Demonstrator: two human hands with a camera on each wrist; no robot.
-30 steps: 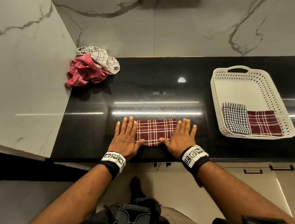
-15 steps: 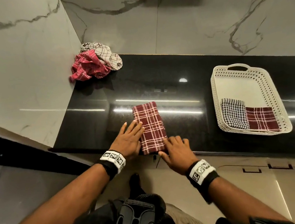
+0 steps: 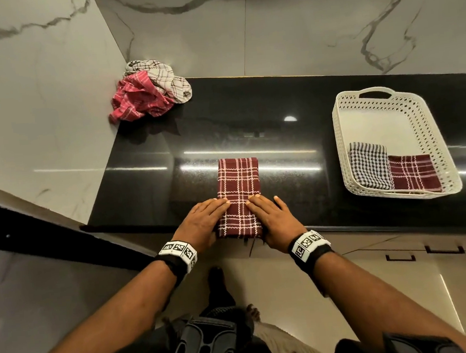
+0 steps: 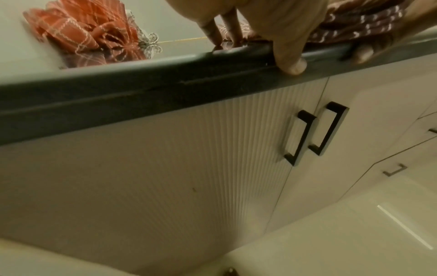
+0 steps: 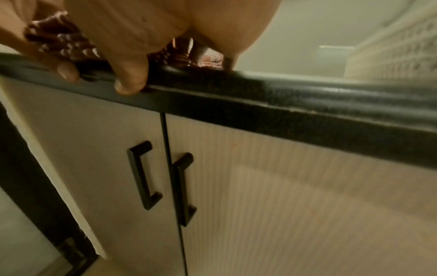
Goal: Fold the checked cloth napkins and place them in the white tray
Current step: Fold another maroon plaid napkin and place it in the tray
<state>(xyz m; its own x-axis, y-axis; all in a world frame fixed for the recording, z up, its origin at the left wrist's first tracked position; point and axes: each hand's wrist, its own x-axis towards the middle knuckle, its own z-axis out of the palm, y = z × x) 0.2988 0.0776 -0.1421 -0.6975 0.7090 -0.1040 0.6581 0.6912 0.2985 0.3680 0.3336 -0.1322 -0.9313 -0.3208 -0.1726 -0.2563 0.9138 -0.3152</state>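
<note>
A maroon checked napkin (image 3: 238, 187), folded into a long strip, lies on the black counter (image 3: 296, 170), pointing away from me. Its near end sits at the counter's front edge. My left hand (image 3: 203, 224) rests flat-fingered on the near left side of the strip, my right hand (image 3: 272, 218) on the near right side. In the left wrist view the left thumb (image 4: 292, 63) hangs over the counter edge below the cloth (image 4: 354, 28). The right wrist view shows the same for the right thumb (image 5: 130, 82). The white tray (image 3: 338, 127) stands at the right.
Inside the tray lie a folded black-and-white checked napkin (image 3: 369, 166) and a folded maroon one (image 3: 413, 173). A crumpled pink-red napkin (image 3: 138, 100) and a beige one (image 3: 168, 76) are heaped in the back left corner by the marble wall. Cabinet doors with black handles (image 4: 316, 130) are below the counter.
The folded strip has been turned from lying crosswise to pointing away from me. Both hands have come together onto its near end at the counter edge.
</note>
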